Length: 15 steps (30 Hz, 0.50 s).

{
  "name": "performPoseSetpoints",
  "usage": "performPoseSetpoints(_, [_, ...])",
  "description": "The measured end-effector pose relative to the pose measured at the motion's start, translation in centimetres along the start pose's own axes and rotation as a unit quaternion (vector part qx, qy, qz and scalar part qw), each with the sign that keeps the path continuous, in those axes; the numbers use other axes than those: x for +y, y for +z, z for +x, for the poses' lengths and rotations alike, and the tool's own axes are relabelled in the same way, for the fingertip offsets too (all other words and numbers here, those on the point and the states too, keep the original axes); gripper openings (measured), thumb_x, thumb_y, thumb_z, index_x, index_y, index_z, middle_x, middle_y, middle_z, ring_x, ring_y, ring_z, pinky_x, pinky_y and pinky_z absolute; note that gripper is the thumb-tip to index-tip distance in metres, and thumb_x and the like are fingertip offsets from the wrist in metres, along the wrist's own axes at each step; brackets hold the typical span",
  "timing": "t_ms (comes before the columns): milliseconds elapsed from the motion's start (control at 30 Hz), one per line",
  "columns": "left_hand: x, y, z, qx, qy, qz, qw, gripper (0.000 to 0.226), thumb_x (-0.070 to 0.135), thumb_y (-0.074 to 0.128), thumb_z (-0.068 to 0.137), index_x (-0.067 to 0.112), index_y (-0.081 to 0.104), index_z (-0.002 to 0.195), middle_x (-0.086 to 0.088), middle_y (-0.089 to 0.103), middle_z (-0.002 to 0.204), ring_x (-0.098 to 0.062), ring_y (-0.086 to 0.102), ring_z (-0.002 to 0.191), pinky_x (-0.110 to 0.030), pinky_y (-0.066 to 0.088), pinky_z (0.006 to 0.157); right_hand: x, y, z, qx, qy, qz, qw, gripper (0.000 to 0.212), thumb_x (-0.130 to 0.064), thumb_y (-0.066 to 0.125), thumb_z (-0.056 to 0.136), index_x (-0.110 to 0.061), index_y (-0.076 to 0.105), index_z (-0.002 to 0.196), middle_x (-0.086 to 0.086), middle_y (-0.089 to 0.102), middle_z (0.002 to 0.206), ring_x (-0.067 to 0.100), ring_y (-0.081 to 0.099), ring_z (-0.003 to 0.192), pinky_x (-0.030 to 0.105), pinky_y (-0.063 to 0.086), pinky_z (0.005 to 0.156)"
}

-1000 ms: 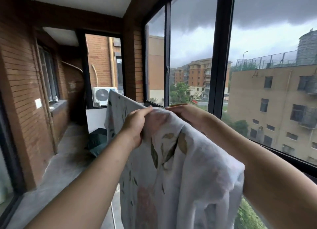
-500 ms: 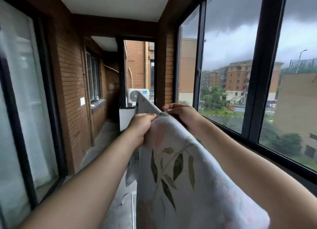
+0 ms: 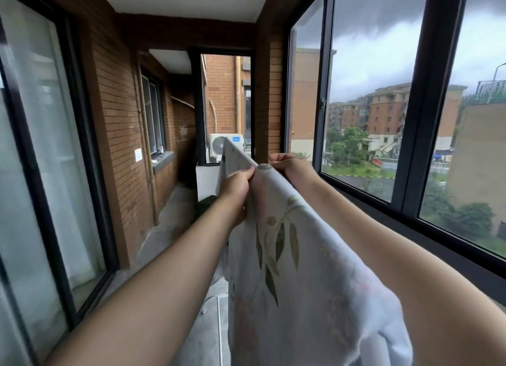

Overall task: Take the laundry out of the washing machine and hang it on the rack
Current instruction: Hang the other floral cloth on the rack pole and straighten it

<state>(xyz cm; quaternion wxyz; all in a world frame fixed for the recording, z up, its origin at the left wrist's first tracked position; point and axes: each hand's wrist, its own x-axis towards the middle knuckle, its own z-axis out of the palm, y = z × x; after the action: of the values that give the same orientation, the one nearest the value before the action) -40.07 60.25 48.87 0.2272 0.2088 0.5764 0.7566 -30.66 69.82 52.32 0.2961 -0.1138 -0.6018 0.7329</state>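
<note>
White leaf-print sheet [image 3: 287,256] hangs lower centre, top edge pinched by left hand [image 3: 235,187] and right hand [image 3: 293,168], close together. Risk — narrow pinch, heavy trailing bulk may slip free and hit the floor [image 3: 172,226].

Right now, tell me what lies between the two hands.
Only the leaf-print cloth: in the head view its raised top edge spans the gap between the left hand and the right hand, and both pinch it.
</note>
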Motion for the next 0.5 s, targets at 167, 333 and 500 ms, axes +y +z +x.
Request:
performPoseSetpoints(167, [-2.3,0.9,-0.8,0.018,0.015,0.055,0.998,0.048,0.05,0.05,0.097,0.013,0.065,0.123,-0.009,0.069,0.111,-0.027,0.063,0.105,-0.038,0.05,0.096,1.9,0.5,-0.9,0.037,-0.009,-0.09,0.995,0.022,0.004,0.059,0.092,-0.012,0.059,0.077,-0.005,0.065,0.057,0.006,0.061,0.051,0.017,0.049,0.05])
performPoseSetpoints(333, [-2.2,0.6,-2.6,0.081,0.132,0.115,0.981,0.027,0.04,0.057,0.096,0.014,0.062,0.099,0.0,0.067,0.087,-0.013,0.062,0.079,-0.015,0.049,0.057,2.2,-0.1,-2.3,0.05,-0.047,-0.177,0.982,0.01,-0.015,0.07,0.089,-0.015,0.063,0.081,-0.005,0.066,0.071,0.006,0.059,0.065,0.021,0.05,0.065])
performPoseSetpoints(500, [-3.0,0.1,-6.4,0.105,0.266,0.178,0.942,0.015,0.03,0.065,0.09,0.029,0.051,0.084,0.009,0.064,0.085,-0.006,0.061,0.078,-0.006,0.039,0.054,2.6,-1.2,-5.5,0.043,-0.06,-0.174,0.982,0.004,-0.02,0.07,0.09,-0.016,0.07,0.089,-0.003,0.07,0.082,0.012,0.062,0.08,0.029,0.051,0.078])
